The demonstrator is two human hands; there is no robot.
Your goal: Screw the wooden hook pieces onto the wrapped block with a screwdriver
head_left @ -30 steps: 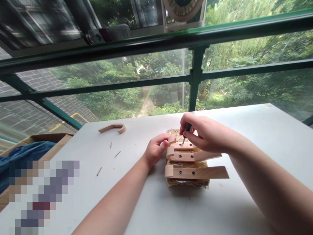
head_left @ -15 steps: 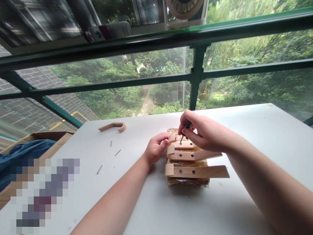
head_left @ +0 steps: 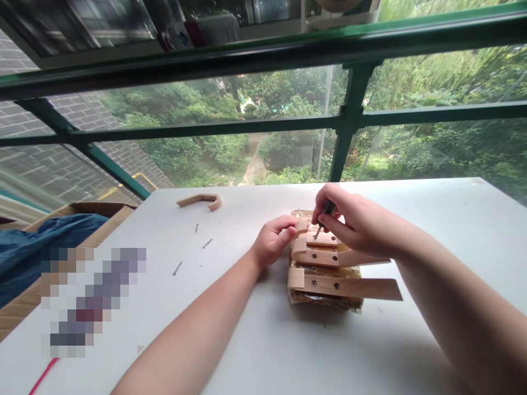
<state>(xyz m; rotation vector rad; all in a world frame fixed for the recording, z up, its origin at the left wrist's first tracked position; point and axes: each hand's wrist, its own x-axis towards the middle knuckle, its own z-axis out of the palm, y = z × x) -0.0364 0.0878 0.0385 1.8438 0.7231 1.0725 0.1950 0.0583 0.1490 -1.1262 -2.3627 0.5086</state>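
A small board [head_left: 325, 299] lies on the white table [head_left: 255, 340] with three curved wooden hooks screwed across it. My right hand [head_left: 354, 222] pinches a small dark screwdriver [head_left: 325, 213], its tip standing on the farthest hook [head_left: 325, 240]. My left hand [head_left: 274, 241] grips that hook's curled left end, fingers closed on it. The nearest hook [head_left: 346, 286] and the middle hook [head_left: 329, 257] lie untouched just in front of my hands.
A loose wooden hook [head_left: 200, 201] lies at the table's far left. Three small screws [head_left: 208, 243] are scattered between it and my left arm. A cardboard box with blue cloth [head_left: 49, 241] stands beside the table's left edge. A green-framed window [head_left: 349, 115] rises behind.
The view has shifted a little, so everything sits slightly to the right and higher. My hands keep the same grip on the screwdriver and the farthest hook.
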